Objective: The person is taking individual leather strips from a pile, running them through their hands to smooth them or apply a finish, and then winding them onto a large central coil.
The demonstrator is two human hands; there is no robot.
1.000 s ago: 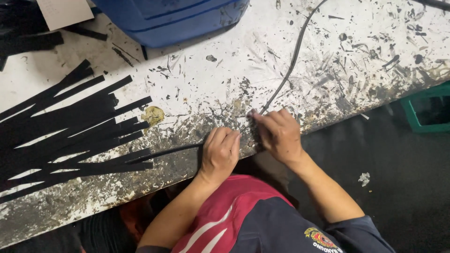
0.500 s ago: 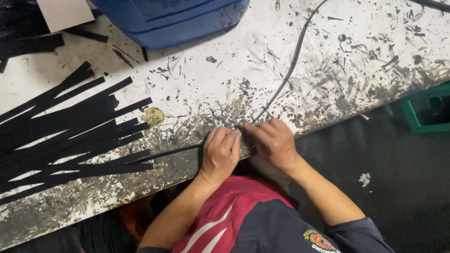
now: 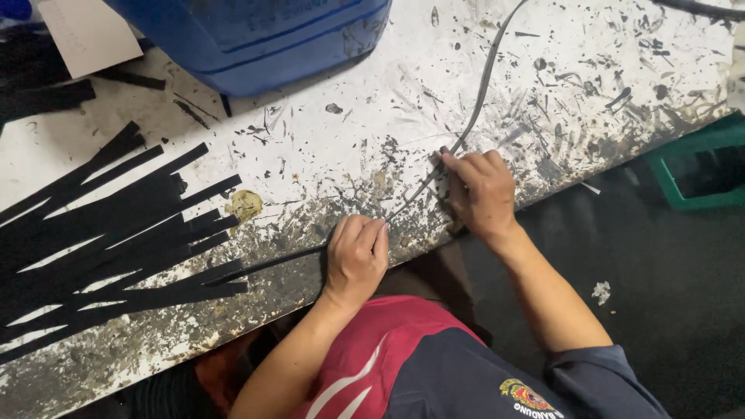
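A long thin black strip (image 3: 481, 85) runs across the stained white table (image 3: 326, 147) from the far right edge down to the near edge. My left hand (image 3: 355, 256) is curled into a fist on the strip near the table's front edge. My right hand (image 3: 483, 190) presses its fingers on the same strip a little farther up. The strip's tail (image 3: 268, 264) sticks out to the left of my left hand.
A pile of cut black strips (image 3: 109, 233) fans out on the left of the table. A blue plastic container (image 3: 264, 39) stands at the back. A green crate (image 3: 698, 167) sits on the dark floor at the right. A yellowish blot (image 3: 244, 206) marks the table.
My right hand has slid up along the strip, away from my left hand. The left hand has stayed at the table's edge.
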